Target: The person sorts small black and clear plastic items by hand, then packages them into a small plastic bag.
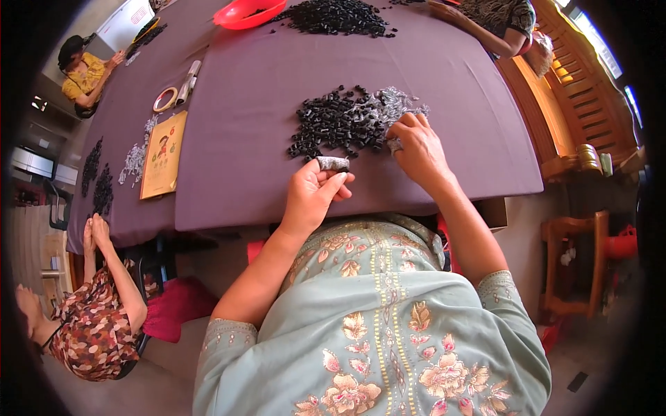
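In front of me on the cloth-covered table lies a pile of small black tubular pieces, and against its right side a heap of small silvery pieces. My left hand is just below the black pile, thumb and fingers closed on what looks like a small black piece, mostly hidden. A grey wrapping covers its index finger. Over the lower edge of the silvery heap, my right hand curls its fingers down; one finger also wears grey wrapping. What its fingertips hold is hidden.
A yellow booklet, a tape roll and a marker-like white tube lie left. Farther back are a larger black pile and a red basin. Other people work at the left side and far right. A wooden bench stands right.
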The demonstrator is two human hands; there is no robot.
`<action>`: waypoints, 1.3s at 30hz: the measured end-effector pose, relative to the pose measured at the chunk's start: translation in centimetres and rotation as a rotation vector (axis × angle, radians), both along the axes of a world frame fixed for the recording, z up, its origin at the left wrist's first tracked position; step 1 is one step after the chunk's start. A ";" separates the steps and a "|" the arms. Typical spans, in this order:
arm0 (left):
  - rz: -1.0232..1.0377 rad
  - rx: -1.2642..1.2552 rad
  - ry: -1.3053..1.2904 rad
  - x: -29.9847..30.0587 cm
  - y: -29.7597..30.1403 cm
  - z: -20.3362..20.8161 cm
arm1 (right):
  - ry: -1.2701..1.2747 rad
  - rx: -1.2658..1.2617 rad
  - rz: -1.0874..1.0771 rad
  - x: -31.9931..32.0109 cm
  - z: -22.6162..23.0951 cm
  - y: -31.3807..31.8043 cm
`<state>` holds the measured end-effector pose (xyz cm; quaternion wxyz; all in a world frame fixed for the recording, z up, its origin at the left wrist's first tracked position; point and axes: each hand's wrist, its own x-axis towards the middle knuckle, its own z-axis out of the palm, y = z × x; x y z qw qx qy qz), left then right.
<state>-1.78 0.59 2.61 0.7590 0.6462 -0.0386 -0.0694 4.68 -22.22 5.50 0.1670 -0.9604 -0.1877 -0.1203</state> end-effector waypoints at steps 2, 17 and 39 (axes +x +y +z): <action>-0.025 -0.012 0.005 0.0 0.0 0.1 | 0.034 -0.048 0.034 0.5 0.4 0.0; -0.043 0.033 -0.004 0.1 -0.1 -0.4 | 0.326 0.664 0.037 -1.2 -1.5 -1.1; 0.000 -0.122 0.012 -1.0 -2.1 0.4 | 0.804 1.232 0.409 -3.6 -0.5 0.2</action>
